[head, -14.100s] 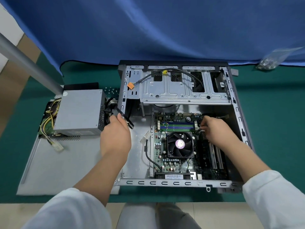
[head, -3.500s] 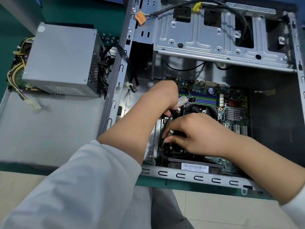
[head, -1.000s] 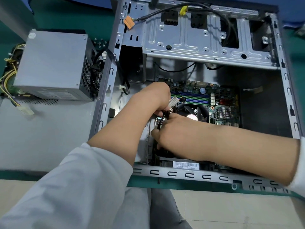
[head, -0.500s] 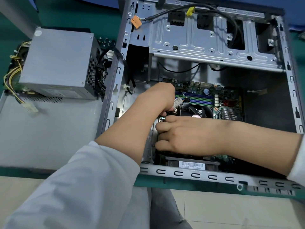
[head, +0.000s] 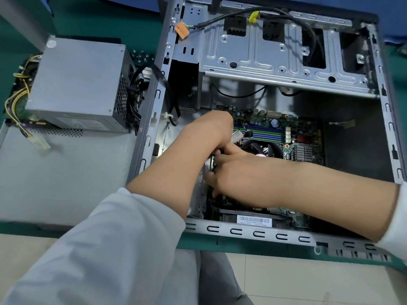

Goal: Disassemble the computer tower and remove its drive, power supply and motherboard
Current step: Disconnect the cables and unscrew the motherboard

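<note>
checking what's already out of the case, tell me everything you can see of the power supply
The power supply is a plain grey metal box with a perforated vent on its right end. It rests outside the tower, to its left, partly on the removed grey side panel. Yellow and black wires trail from its left; black cables bunch at its right. Neither hand touches it.

A repair or teardown workbench — a green mat [head: 92, 20] covers the table, with a blue cloth backdrop [head: 392, 9] hung behind it. On the mat lies an opened computer case [head: 253, 233]; a pulled power supply [head: 77, 84] sits just left of the case.
</note>
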Motion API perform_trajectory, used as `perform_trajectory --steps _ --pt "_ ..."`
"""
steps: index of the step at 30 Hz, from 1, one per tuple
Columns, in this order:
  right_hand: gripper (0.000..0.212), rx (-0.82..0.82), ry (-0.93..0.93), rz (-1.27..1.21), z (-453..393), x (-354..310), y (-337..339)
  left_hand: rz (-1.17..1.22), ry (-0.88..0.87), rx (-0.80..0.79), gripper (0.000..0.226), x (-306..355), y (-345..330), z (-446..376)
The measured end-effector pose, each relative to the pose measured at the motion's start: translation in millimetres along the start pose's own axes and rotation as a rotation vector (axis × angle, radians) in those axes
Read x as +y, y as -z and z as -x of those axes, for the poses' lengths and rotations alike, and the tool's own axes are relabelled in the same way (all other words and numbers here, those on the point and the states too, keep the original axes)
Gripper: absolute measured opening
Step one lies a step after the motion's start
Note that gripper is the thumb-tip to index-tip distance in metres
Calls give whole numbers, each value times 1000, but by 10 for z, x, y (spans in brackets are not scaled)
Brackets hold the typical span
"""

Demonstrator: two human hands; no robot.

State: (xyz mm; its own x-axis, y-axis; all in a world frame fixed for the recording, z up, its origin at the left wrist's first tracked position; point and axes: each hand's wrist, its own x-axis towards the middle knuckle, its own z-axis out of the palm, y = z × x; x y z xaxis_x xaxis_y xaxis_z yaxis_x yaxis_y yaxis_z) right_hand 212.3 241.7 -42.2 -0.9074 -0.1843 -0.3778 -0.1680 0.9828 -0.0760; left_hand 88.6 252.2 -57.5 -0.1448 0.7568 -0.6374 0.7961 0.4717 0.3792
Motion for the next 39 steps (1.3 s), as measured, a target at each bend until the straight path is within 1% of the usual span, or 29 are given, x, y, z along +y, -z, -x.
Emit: perform_trajectory --steps 2,3,5,6,8,10,11,13,16,19,21,22,24,27,28,31,32,33,35,39 --pt "3 78 96 14 8 23 45 -27 -4 8 11 -5 -6 -7" --pt "5 118 134 31 14 30 49 -29 -9 6 11 -8 -6 -8" --pt "14 148 208 92 15 37 36 -17 -19 2 8 -5 -3 0" --pt "15 157 257 125 16 41 16 -7 -19 -4 10 0 -1 5" --pt "11 179 352 192 9 65 -3 12 -12 -30 12 4 -1 6" --pt "8 196 405 217 -7 113 1 26 -6 -39 7 11 6 10" --pt "8 193 406 191 -20 142 7 18 -11 -31 4 11 7 8" --pt "11 153 340 89 -42 174 20 -7 -17 2 6 12 -4 10" --pt "22 63 197 -58 -37 118 -26 82 6 -33 4 9 -16 8" --pt "22 25 20 -273 36 32 -47 129 10 -57 10 11 -7 20" --pt "19 20 -92 -385 78 0 -46 116 0 -52 9 14 0 27" --pt "17 38 -119 -405 93 -13 -46 112 1 -51 8 17 4 29" --pt "19 98 -125 -336 94 -36 -53 97 5 -44 6 14 9 22" --pt "33 175 -190 -258 112 -49 -30 96 7 -44 11 12 5 17" --pt "33 206 -201 -239 118 -48 -39 94 7 -51 11 10 2 14" --pt "13 251 -127 -216 105 -64 -47 34 -10 -36 6 1 5 -3" --pt "7 229 -81 -239 95 -64 -40 14 -15 -30 6 0 4 -8" --pt "7 185 -40 -252 93 -54 -22 -8 -20 -21 7 -1 1 -13" --pt "12 117 8 -243 115 -3 2 -46 -30 4 9 -4 -11 -27" --pt "29 118 134 -155 113 47 61 -62 -32 0 2 -13 -17 -48"
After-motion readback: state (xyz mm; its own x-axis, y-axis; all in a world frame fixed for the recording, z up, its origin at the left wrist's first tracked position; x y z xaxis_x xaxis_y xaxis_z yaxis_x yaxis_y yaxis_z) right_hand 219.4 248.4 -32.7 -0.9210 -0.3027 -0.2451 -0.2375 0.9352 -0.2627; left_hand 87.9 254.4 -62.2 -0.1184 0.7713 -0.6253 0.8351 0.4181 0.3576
